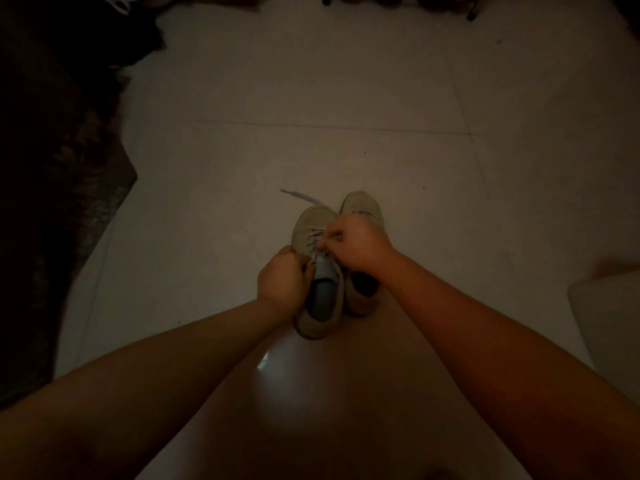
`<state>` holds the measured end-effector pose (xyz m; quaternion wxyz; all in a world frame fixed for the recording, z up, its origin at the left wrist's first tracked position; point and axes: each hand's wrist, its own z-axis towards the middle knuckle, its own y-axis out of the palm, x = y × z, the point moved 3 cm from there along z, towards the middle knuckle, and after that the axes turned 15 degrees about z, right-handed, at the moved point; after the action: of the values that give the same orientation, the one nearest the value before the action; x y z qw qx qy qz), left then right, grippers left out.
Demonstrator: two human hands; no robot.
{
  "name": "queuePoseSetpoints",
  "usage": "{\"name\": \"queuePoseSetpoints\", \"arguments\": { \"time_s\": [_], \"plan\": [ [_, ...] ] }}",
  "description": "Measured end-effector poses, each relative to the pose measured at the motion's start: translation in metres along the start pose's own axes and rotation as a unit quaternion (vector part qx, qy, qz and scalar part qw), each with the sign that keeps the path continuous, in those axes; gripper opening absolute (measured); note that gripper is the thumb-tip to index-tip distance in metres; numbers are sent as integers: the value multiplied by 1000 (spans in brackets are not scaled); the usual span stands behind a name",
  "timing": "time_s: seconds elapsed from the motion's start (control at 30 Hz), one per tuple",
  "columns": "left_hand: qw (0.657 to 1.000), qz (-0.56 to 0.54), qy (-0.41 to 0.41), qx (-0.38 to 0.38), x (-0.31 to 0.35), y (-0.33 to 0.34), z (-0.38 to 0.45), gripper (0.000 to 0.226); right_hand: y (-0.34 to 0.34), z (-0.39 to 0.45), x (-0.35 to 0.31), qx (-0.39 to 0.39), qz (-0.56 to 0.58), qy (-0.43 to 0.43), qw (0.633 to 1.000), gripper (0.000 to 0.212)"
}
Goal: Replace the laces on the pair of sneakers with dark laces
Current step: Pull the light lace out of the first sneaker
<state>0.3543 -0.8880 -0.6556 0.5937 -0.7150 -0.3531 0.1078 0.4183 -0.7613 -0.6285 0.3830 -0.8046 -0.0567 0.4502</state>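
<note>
Beige sneakers (313,237) — grey lace (301,197) — no legible branding

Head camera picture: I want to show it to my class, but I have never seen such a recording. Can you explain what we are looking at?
No machine here: a person wears a camera on the head, looking down at their own bare arms. On the pale tiled floor stand two beige sneakers side by side. The left hand holds the left sneaker by its side. The right hand pinches the lace over that shoe's eyelets; a loose lace end trails past the toe. The right sneaker is partly hidden behind the right hand. A dark rug lies at the left.
</note>
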Motion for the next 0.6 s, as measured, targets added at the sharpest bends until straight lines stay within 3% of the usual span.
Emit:
{"name": "queuePoseSetpoints", "arguments": {
  "time_s": [0.23, 0.33, 0.53, 0.57, 0.6],
  "plan": [
    [1000, 1, 6, 5, 0, -1, 1, 29, -17, 5, -13, 94, 261, 22, 961, 8],
    [1000, -1, 6, 4, 0, 0, 1, 29, -27, 5, -27, 92, 371, 23, 924, 2],
    [1000, 0, 6, 2, 0, 1, 2, 28, -21, 9, -18, 53, 553, 103, 825, 26],
    [1000, 1, 6, 1, 0, 1, 2, 28, -20, 10, -13, 59, 543, 123, 829, 30],
    [1000, 2, 6, 0, 0, 1, 2, 28, -19, 10, -8, 62, 489, 142, 858, 32]
  ]
}}
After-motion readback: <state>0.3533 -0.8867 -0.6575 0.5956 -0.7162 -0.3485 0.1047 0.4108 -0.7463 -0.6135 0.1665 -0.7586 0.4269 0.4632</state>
